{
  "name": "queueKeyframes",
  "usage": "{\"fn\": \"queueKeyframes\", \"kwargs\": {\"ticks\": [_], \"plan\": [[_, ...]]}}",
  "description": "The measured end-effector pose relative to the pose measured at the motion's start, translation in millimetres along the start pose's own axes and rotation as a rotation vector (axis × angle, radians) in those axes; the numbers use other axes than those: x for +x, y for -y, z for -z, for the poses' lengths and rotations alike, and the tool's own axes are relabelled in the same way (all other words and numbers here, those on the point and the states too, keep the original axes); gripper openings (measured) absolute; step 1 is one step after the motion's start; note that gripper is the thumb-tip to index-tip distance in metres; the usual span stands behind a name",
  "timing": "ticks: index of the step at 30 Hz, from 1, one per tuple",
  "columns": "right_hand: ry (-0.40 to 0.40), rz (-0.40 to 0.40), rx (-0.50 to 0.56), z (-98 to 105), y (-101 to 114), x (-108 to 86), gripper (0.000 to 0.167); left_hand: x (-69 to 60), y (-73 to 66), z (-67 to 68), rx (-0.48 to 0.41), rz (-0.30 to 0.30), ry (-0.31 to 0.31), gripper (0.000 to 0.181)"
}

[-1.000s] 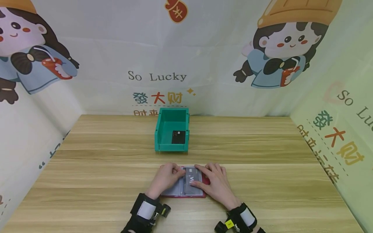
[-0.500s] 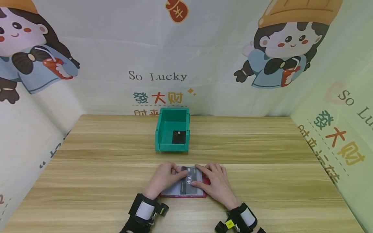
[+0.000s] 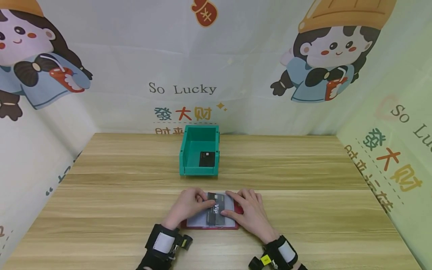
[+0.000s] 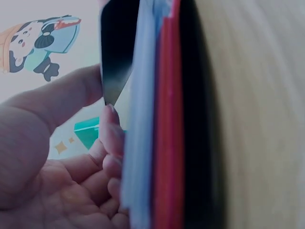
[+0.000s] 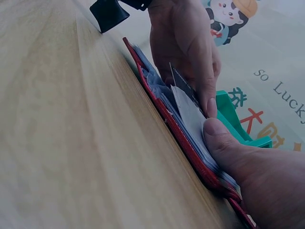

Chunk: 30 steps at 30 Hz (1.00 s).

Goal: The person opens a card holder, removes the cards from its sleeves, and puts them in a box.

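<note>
A red card holder (image 3: 236, 227) with clear plastic sleeves lies spread on the table, near its front. My left hand (image 3: 189, 206) pinches a dark grey card (image 3: 216, 219) marked VIP between thumb and fingers. The left wrist view shows the card's dark face (image 4: 119, 43) tilted up from the sleeves (image 4: 140, 124). My right hand (image 3: 251, 213) rests on the holder's right side, thumb and index finger extended. In the right wrist view its thumb (image 5: 217, 131) presses at a pale lifted sleeve (image 5: 188, 112) beside the card; its other fingers are hidden there.
Behind the holder stands a green bin (image 3: 199, 171) with a black card (image 3: 207, 159) in it. The wooden table (image 3: 297, 168) is bordered by printed cloth walls (image 3: 249, 112) at the back and sides.
The VIP card has shifted left across the sleeves, with my left hand and wrist drawing slightly left. My right hand has stayed in place.
</note>
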State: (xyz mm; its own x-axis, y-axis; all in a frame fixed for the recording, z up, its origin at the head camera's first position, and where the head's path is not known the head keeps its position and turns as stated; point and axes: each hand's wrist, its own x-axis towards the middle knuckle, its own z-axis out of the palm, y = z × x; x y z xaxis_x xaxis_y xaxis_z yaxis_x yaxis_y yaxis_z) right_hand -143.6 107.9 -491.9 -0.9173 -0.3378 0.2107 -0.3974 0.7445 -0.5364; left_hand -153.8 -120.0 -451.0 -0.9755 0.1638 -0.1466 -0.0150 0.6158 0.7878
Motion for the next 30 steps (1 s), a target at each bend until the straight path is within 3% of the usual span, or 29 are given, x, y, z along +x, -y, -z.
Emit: {"fn": "queueKeyframes", "kwargs": {"ticks": [6,15,30], "plan": [[-0.011,0.018,-0.014,0,0,-0.6,0.057,1.8,6.1,4.1,-0.022,-0.012,-0.004,0.021],[0.018,-0.016,0.025,1,1,0.2,0.058,3.2,11.7,8.5,-0.083,-0.014,-0.016,0.016],[0.007,-0.011,0.018,2,2,0.2,0.056,-0.2,8.0,14.2,-0.079,0.010,-0.056,0.020]]}}
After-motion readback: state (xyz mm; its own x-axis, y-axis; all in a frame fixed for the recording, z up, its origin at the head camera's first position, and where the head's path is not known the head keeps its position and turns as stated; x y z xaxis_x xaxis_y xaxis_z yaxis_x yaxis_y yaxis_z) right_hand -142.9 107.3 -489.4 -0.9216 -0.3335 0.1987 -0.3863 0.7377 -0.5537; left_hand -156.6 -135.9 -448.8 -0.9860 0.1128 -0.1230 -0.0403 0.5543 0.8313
